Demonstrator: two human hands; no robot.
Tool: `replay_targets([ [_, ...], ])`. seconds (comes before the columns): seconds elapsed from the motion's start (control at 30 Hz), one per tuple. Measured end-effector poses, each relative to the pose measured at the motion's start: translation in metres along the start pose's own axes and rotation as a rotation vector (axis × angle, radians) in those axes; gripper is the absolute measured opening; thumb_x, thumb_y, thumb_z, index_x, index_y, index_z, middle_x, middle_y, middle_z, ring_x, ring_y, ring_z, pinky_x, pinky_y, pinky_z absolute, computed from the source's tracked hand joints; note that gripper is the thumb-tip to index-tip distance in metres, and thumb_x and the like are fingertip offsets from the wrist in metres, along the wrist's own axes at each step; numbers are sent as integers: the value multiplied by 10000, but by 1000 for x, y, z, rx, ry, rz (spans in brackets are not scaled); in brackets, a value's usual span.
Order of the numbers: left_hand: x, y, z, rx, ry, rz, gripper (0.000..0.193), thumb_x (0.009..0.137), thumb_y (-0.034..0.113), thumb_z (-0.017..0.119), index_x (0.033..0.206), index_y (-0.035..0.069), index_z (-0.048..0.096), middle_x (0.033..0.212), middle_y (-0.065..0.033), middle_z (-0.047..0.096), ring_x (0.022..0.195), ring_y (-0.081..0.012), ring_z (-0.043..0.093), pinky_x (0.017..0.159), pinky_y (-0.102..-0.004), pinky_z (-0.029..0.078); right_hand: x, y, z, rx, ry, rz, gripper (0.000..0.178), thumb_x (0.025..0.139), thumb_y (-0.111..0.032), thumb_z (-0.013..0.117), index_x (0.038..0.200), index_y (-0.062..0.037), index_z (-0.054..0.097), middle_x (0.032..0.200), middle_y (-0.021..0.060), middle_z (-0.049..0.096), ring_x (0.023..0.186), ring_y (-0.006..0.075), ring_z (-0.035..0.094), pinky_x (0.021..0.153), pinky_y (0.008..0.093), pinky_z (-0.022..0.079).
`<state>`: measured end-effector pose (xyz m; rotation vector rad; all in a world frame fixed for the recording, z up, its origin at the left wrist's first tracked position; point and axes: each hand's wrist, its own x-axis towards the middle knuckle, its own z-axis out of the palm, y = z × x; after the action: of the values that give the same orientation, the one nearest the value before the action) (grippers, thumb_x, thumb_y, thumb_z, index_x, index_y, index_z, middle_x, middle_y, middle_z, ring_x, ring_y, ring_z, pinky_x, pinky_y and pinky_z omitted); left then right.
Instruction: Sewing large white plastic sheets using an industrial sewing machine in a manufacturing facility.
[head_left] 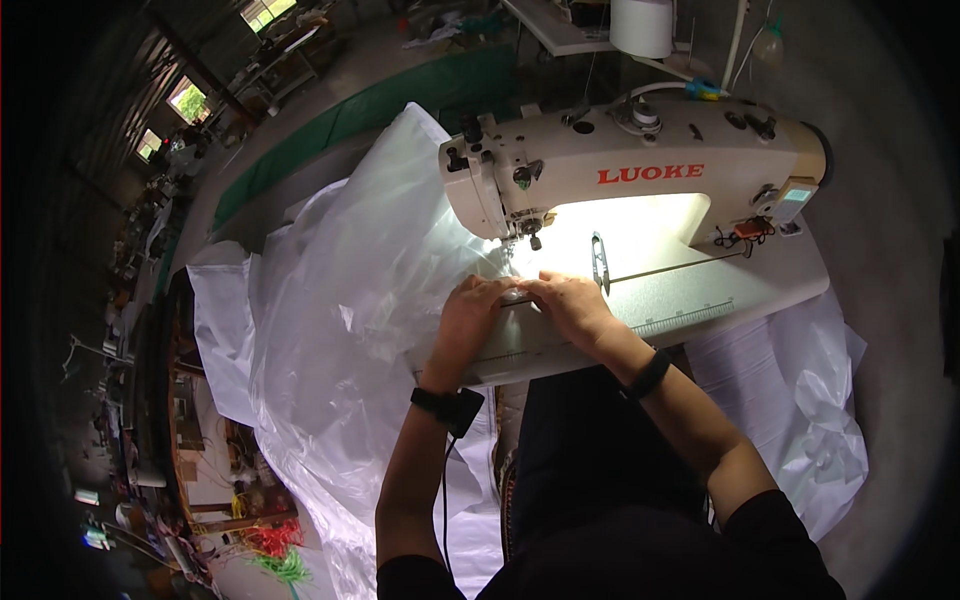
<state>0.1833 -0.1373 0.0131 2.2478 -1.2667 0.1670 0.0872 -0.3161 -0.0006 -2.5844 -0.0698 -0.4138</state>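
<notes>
A cream-coloured sewing machine (640, 180) stands in front of me, its lamp lighting the needle area. My left hand (474, 312) and my right hand (572, 305) meet just in front of the presser foot (510, 245). Both have their fingers closed on the edge of a translucent white plastic sheet (360, 270), pinching it close together. The bulk of the sheet spreads over the left of the table and hangs down. A pair of thread snips (600, 262) lies on the machine bed, right of my right hand.
The sewing table (690, 305) carries a printed ruler scale along its front. More white sheeting (780, 400) hangs under its right end. A thread cone (641, 28) stands behind the machine. A green strip (370, 110) lies on the floor; red and green strands (280, 545) are at lower left.
</notes>
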Motion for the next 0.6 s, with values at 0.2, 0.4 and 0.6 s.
replay_targets([
  [0.2,4,-2,-1,41,22,83,306,794,35,616,1071,134,702,983,-42,708,877,-254,631,814,-369,524,4,11,1,54,26,-26,160,926,-209,561,1038,-138,651,970,87,651,841,319,669,703,413,535],
  [0.4,5,4,5,33,35,20,244,797,227,691,1006,104,717,945,-42,705,892,-247,653,816,-379,509,18,7,0,47,-50,164,190,934,-302,576,981,-134,653,876,98,691,822,304,680,722,410,534],
  [0.6,23,0,14,-128,5,-316,256,849,290,661,843,41,716,889,-128,676,820,-323,658,760,-420,500,33,3,-3,54,-76,281,210,944,-325,568,964,-134,654,839,106,693,811,306,679,719,415,532],
])
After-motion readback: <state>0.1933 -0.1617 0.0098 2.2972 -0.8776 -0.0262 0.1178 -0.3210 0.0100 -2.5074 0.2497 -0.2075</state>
